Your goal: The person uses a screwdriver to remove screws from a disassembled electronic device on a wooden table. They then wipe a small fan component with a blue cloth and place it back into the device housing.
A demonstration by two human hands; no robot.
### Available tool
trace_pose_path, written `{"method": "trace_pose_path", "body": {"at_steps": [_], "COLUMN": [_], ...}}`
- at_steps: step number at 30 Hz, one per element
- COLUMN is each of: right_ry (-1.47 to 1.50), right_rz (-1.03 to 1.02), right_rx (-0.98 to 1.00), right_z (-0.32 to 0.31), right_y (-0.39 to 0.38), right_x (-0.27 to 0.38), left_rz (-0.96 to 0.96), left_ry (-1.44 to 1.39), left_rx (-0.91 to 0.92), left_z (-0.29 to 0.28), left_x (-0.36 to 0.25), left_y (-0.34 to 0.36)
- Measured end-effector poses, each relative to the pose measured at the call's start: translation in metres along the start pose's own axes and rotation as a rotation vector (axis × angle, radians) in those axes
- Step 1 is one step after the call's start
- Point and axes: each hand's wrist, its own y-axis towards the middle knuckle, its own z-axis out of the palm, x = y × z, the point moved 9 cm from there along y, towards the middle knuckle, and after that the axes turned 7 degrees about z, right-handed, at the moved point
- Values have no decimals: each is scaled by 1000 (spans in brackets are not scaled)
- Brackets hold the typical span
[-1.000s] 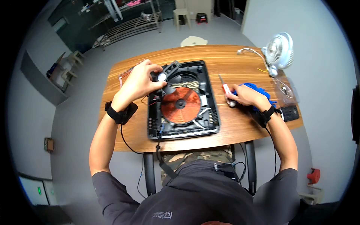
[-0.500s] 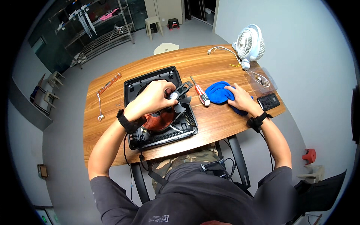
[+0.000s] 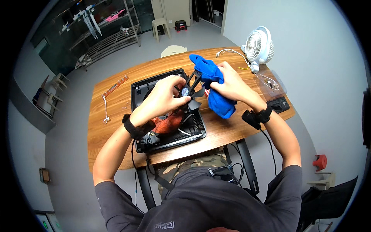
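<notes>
My left hand [image 3: 162,94] pinches a small black cooling fan [image 3: 185,91] by its hub, holding it tilted above an opened black appliance housing [image 3: 177,141]. A round copper coil [image 3: 170,124] sits in that housing, partly under my left hand and wrist. My right hand [image 3: 234,83] grips a bunched blue cloth [image 3: 222,103] just right of the fan. The cloth's upper part touches the fan's frame arm. Behind the cloth, only a sliver of a red-handled screwdriver [image 3: 207,92] shows.
A white desk fan [image 3: 257,44] with its cord stands at the table's far right corner. Near it are a clear plastic tray [image 3: 266,86] and a flat black object [image 3: 279,104]. A translucent orange strip [image 3: 115,86] with a white cable lies at left.
My right hand has lifted the blue cloth off the table and carried it left to the fan, now covering most of the screwdriver. My left hand still holds the fan.
</notes>
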Motion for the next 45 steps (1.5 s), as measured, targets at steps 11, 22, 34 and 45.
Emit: {"method": "trace_pose_path", "body": {"at_steps": [11,22,34,45], "right_ry": [471,814,503,494], "right_rz": [-369,-56,-216,-116], "right_rx": [209,298,247,238], "right_z": [50,48,88,78], "right_y": [23,28,41,48], "right_x": [72,44,62,49], "left_rz": [19,-24,21,-7], "left_ry": [42,205,359,415], "left_rx": [-194,-227,-264,-330], "left_z": [-35,-56,-50,-54], "left_x": [10,39,28,27], "left_y": [-16,-31,-34,-37]}}
